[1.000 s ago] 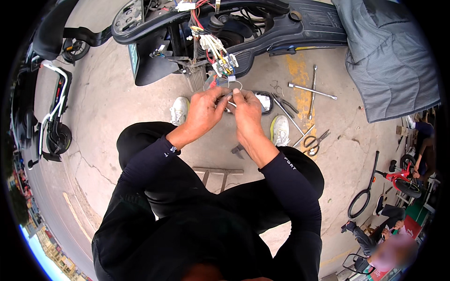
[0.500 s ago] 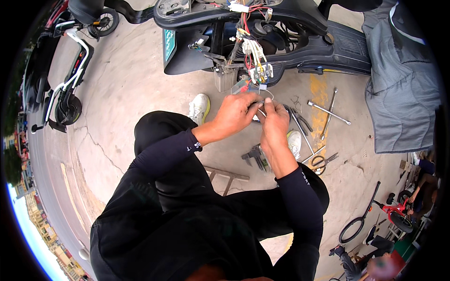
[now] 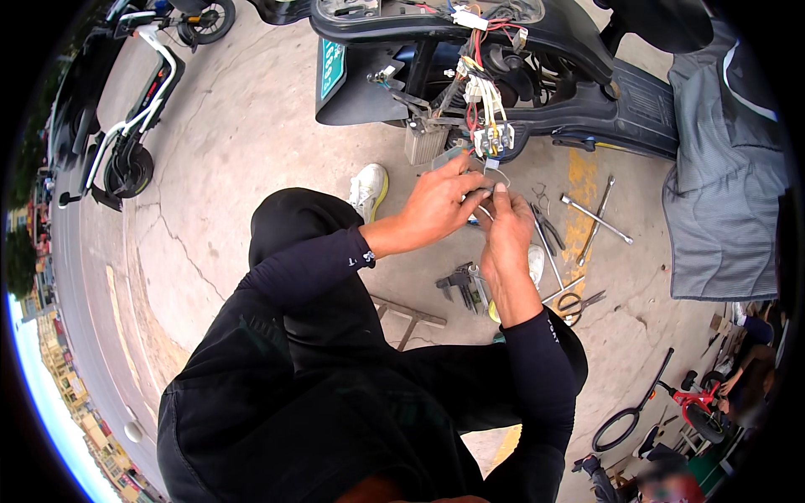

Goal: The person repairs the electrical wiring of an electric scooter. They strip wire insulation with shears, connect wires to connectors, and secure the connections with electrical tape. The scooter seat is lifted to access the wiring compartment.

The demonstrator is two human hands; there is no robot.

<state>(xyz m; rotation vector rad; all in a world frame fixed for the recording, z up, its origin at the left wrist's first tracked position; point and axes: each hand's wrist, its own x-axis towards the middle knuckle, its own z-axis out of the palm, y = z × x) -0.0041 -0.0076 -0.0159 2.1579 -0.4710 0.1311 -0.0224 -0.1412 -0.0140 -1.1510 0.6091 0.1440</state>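
Note:
My left hand (image 3: 438,203) and my right hand (image 3: 509,236) meet fingertip to fingertip below an electric scooter's exposed wiring. Between them they pinch a thin whitish wire (image 3: 505,175), which loops up beside a small white connector (image 3: 492,164); the very end of it is hidden by my fingers. Just above sits a terminal block (image 3: 493,140) with several cables, and a bundle of white and red wires (image 3: 480,90) runs up from it. A finned metal box (image 3: 425,144) hangs to the left of the block, near my left fingers.
On the concrete lie pliers (image 3: 548,228), a cross-shaped wrench (image 3: 596,220), scissors (image 3: 580,308) and a caliper (image 3: 455,283). The scooter body (image 3: 579,113) spans the top. A grey cover (image 3: 721,218) hangs at right; another scooter (image 3: 138,126) stands at left. People sit at lower right.
The view has shifted, so the scooter and tools appear farther right and slightly lower. My hands stay together on the wire; the left fingers have spread a little.

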